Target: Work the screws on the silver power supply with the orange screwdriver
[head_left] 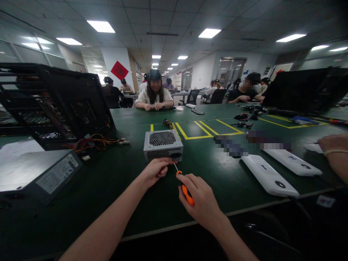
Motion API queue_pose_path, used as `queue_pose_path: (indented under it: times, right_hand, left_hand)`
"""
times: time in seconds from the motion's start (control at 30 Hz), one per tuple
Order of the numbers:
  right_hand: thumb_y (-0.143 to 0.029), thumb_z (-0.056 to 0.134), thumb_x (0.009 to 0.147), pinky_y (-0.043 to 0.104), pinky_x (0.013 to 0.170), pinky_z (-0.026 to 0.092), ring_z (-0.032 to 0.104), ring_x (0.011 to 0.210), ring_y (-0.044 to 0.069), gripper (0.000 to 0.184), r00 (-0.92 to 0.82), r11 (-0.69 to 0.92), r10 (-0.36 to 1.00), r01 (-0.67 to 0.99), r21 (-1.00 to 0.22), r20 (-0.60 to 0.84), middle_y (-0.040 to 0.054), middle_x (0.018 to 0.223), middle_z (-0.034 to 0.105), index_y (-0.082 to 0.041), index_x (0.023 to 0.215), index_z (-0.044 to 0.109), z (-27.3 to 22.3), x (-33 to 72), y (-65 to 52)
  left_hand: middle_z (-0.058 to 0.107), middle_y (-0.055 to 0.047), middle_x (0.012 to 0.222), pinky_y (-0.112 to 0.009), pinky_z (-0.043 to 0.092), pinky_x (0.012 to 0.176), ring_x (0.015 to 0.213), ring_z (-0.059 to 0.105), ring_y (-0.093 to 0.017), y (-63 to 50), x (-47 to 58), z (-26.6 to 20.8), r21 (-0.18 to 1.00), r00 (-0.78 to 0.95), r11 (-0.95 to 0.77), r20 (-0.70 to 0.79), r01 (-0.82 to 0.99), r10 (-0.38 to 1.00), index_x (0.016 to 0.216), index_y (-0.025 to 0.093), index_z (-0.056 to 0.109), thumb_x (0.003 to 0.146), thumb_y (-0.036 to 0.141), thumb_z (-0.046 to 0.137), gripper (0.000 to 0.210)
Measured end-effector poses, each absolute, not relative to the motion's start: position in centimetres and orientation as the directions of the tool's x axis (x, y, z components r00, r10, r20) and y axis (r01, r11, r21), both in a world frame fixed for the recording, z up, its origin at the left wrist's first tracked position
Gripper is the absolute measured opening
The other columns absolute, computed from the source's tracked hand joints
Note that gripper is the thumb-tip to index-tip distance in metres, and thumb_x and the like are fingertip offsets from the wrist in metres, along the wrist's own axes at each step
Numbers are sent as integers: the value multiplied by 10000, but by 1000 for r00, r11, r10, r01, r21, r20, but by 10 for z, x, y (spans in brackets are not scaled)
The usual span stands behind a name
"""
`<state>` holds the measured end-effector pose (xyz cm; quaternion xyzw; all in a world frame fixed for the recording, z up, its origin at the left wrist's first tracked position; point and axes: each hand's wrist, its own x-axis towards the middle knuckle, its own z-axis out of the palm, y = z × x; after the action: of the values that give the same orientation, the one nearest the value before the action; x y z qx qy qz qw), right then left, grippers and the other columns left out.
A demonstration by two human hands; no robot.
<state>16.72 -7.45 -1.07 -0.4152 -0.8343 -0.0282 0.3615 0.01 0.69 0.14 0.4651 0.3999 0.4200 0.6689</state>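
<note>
We saw the box [163,146] on the table [203,159], its long axis running left to right, grille [162,138] upward; the screwdriver [187,195], nearer us, slanted up and leftward toward its near face. The left hand [155,171] had bent, nearly closed fingers at that face; we could not tell whether they pinched anything. The right hand [199,199] gripped the screwdriver. Fingertips made its tip hard to discern.
</note>
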Motion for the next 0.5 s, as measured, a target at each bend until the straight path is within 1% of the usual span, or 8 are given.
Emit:
queue_pose_path:
  times: [0.07,0.17,0.23,0.3,0.37,0.43,0.5]
  right_hand:
    - [-150,471,809,311,690,417,508,762,177,251,-430,646,668,741,-185,607,62,875,549,-155,1055,520,-12,166,-74]
    - [-124,492,787,290,631,391,486,703,165,211,-490,633,674,769,-91,553,45,820,532,-173,983,552,-13,165,-73]
    - [-99,514,764,275,605,376,475,680,155,246,-517,628,683,776,-54,516,35,809,524,-192,987,560,-13,165,-73]
    - [-69,528,740,266,607,375,473,687,150,293,-519,625,695,779,-61,497,35,824,518,-204,998,564,-12,166,-73]
    - [-78,535,744,265,636,390,482,722,150,302,-519,641,699,760,-109,492,43,862,513,-209,1014,563,-9,166,-75]
    - [-177,563,769,283,684,408,495,783,165,281,-525,667,697,725,-172,489,56,919,510,-211,1047,549,-5,166,-77]
    - [-304,566,789,308,715,416,501,823,184,334,-525,679,694,705,-205,492,70,958,514,-200,1103,520,-3,164,-79]
  left_hand:
    - [626,-137,1042,-161,110,327,367,289,32,7,0,-1,950,329,222,-143,-219,934,860,91,631,739,85,502,177]
    - [639,-129,988,-152,125,331,371,287,32,7,0,-1,944,341,231,-142,-235,929,844,87,633,747,92,510,157]
    - [643,-121,954,-148,132,333,371,284,32,7,0,0,943,349,231,-139,-238,927,842,84,633,752,99,516,148]
    - [644,-115,933,-148,136,334,372,284,30,7,1,1,944,349,227,-134,-241,928,842,85,632,755,100,518,144]
    - [645,-108,915,-150,142,336,375,288,24,6,1,1,943,346,224,-131,-245,929,844,90,630,756,99,520,142]
    - [647,-94,872,-153,150,340,380,286,18,6,0,1,946,350,217,-123,-242,928,856,95,633,756,103,524,147]
    - [643,-78,800,-156,157,347,385,279,12,6,0,0,950,361,209,-115,-233,925,875,92,636,758,118,533,158]
